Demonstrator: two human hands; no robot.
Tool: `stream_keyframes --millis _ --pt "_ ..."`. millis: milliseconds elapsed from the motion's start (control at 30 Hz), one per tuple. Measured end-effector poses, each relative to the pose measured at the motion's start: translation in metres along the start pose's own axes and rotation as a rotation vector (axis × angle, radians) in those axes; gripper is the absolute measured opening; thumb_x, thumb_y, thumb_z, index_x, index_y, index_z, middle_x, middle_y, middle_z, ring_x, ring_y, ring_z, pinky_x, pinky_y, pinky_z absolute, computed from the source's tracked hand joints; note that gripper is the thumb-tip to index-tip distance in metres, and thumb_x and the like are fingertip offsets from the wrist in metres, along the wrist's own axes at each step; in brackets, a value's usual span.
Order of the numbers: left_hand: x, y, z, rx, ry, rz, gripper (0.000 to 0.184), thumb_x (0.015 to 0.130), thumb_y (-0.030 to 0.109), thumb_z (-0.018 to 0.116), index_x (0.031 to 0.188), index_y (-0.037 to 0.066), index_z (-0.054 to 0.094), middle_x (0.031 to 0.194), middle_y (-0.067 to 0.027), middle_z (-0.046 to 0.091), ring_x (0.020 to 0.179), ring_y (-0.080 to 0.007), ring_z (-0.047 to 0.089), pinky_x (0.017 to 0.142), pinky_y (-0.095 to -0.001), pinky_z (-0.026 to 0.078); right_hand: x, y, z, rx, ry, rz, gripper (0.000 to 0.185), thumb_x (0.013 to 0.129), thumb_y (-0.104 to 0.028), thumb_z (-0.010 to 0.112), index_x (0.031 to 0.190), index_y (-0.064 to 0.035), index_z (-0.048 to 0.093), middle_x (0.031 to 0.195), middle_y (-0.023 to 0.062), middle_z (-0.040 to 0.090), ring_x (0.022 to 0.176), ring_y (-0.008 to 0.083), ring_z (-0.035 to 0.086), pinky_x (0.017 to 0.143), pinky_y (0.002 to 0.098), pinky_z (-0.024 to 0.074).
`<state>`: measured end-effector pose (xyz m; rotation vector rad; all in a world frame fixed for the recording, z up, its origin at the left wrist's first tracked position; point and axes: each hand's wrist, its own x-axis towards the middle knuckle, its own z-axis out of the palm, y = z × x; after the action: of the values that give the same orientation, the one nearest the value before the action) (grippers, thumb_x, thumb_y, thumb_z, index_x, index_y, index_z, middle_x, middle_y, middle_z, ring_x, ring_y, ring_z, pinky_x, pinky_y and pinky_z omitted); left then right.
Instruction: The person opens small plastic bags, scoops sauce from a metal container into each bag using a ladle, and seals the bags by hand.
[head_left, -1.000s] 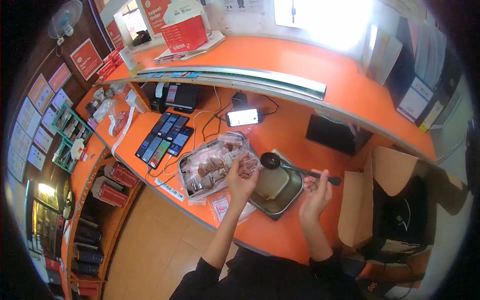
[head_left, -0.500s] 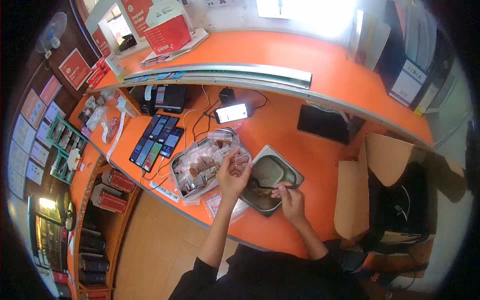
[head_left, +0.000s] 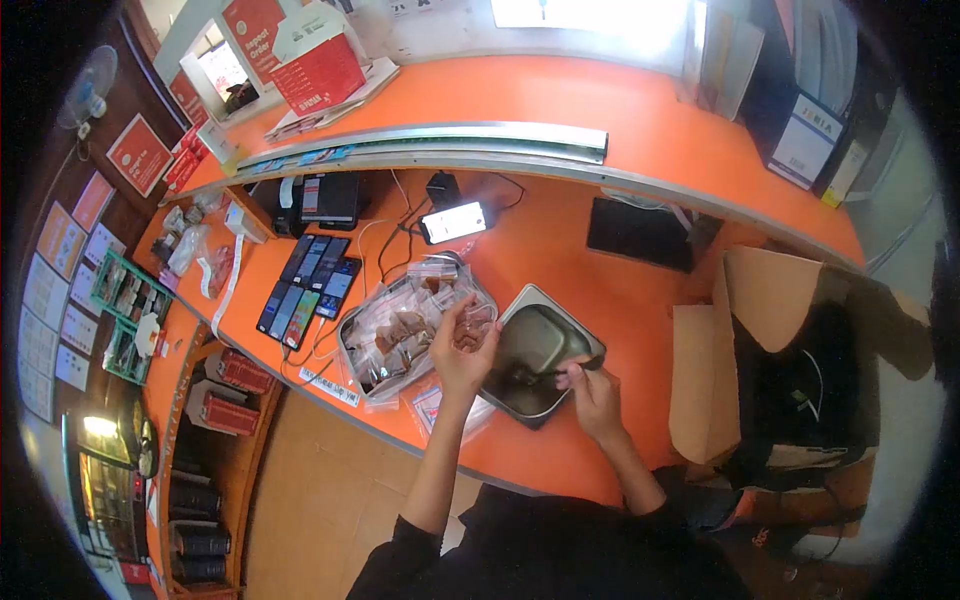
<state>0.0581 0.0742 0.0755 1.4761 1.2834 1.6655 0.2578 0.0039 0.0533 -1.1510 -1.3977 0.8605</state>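
My left hand (head_left: 464, 352) is curled around a small clear plastic bag (head_left: 474, 325) at the right side of a metal tray (head_left: 350, 372) filled with small bags of brown contents (head_left: 403, 335). To the right stands a deeper metal container (head_left: 540, 345) with some murky contents low in it. At its right edge my right hand (head_left: 590, 388) grips the handle of a dark ladle, whose bowl is hard to make out inside the container. Flat plastic bags (head_left: 432, 408) lie in front of the tray.
Several phones (head_left: 307, 290) and cables lie left of the tray, with a lit phone (head_left: 454, 223) behind it. An open cardboard box (head_left: 702, 380) stands at the right. Behind runs a raised orange shelf (head_left: 480, 95) with a metal edge. A dark tablet (head_left: 640, 233) lies beneath it.
My right hand has moved left and down, bringing the ladle from above the container to inside it. My left hand stays beside the tray with the small bag. The view has shifted.
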Motion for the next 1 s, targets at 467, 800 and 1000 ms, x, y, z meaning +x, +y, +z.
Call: stream_keyframes --millis 467,800,1000 --pt "-0.011 0.018 0.014 0.175 0.073 0.079 0.045 0.081 0.001 0.078 0.123 0.001 0.062 0.100 -0.0087 0.072 0.073 -0.0067 0.063 0.061 -0.0203 0.049 0.002 -0.029 0.006 -0.412 -0.055 -0.316 0.015 0.094 -0.013 0.063 0.091 0.0012 0.066 0.089 0.0138 0.066 0.074 0.0316 0.068 0.062 0.0416 0.0542" --pt "-0.016 0.026 0.019 0.217 0.098 0.099 0.043 0.082 0.003 0.078 0.123 0.002 0.062 0.094 -0.0070 0.070 0.070 -0.0053 0.061 0.059 -0.0199 0.049 -0.009 -0.001 0.020 -0.302 0.061 -0.111 0.029 0.098 -0.018 0.062 0.080 0.0041 0.063 0.064 0.0141 0.063 0.055 0.0260 0.064 0.051 0.0374 0.0500" --pt "-0.012 0.017 0.009 0.165 0.077 -0.002 0.045 0.083 0.004 0.078 0.124 0.003 0.061 0.096 -0.0078 0.071 0.072 -0.0064 0.063 0.061 -0.0200 0.050 0.001 0.024 0.012 0.336 0.401 0.328 0.043 0.105 -0.032 0.051 0.083 0.0035 0.062 0.064 0.0113 0.066 0.052 0.0158 0.063 0.048 0.0284 0.0466"
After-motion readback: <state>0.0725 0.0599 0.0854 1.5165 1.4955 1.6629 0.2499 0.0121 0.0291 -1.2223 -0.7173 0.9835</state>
